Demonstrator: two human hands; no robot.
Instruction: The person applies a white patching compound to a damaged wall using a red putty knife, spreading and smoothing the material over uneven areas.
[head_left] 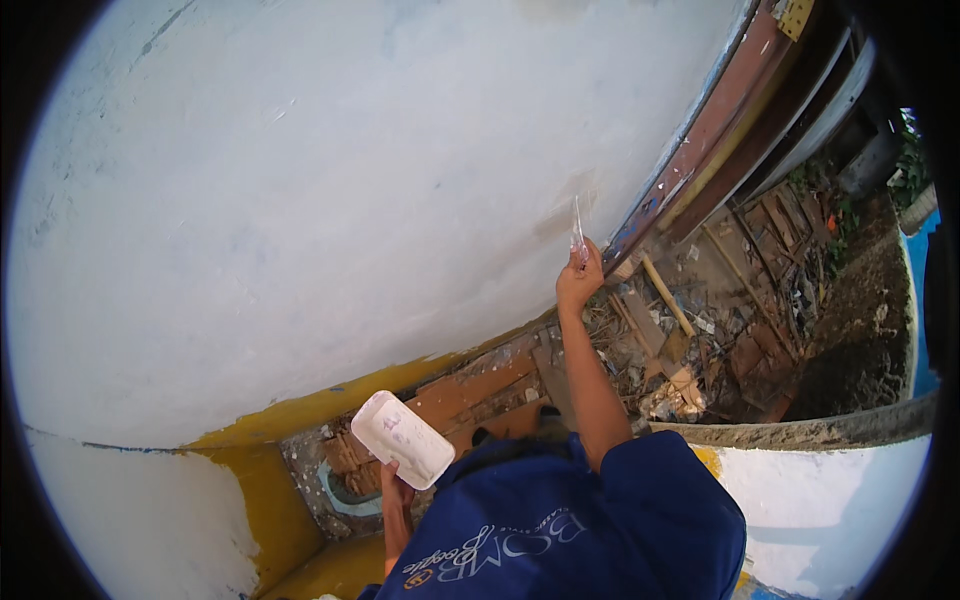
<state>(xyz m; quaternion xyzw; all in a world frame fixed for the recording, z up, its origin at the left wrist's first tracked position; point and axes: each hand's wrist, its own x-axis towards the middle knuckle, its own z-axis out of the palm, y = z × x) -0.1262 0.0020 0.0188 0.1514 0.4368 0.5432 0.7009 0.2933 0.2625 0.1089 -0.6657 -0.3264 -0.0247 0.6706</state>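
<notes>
My left hand point(396, 488) grips the lower edge of a white rectangular tray point(403, 440), held tilted in front of my body. Pale smears with a purplish tint mark its inside. Raised to the right, my right hand point(580, 277) is closed around the handle of a putty knife point(578, 228), seen nearly edge-on. Its thin blade points up, close to the white wall point(350, 200); whether it touches the wall I cannot tell. Behind the blade, a beige-brown patch point(572, 205) shows on the wall.
A yellow band point(300, 412) runs along the wall's foot. Brown boards point(480, 385) lie on the ground below. To the right are a reddish-brown frame point(700, 120), loose wood and rubble point(700, 330), and a low wall with a rough top point(800, 428). A bluish basin point(345, 497) stands lower left.
</notes>
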